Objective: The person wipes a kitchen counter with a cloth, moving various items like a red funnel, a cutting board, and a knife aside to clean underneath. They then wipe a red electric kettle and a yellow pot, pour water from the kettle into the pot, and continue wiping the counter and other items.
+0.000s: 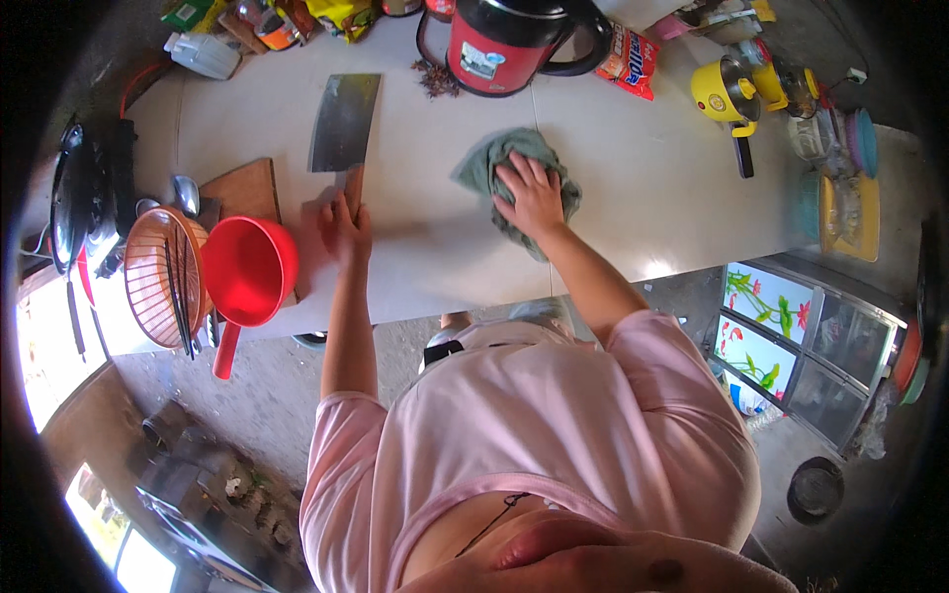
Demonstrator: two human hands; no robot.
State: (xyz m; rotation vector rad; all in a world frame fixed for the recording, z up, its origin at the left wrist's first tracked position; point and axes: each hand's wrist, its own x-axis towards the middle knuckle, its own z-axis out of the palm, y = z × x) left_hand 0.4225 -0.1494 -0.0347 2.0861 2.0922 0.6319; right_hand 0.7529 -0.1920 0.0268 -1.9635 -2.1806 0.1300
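Note:
My left hand [347, 226] is at the wooden handle of a cleaver [345, 122]; its thumb and fingers lie around the handle's lower end, and the broad dark blade points away from me over the pale tabletop [422, 252]. A crumpled green cloth [519, 144] lies on the same surface, with my right hand [532, 194] pressed flat on top of it, fingers spread. Part of the cloth sticks out to the left of the fingers and below the palm. Whether the cleaver's blade touches the table is hard to tell.
Left of the cleaver are a red plastic dipper [248, 270], an orange basket [159, 278] with chopsticks and a wooden cutting board [248, 189]. A red electric kettle [504, 52], dried spices [437, 79] and a red packet [630, 63] stand at the far edge. A yellow electric pot [719, 93] is at right.

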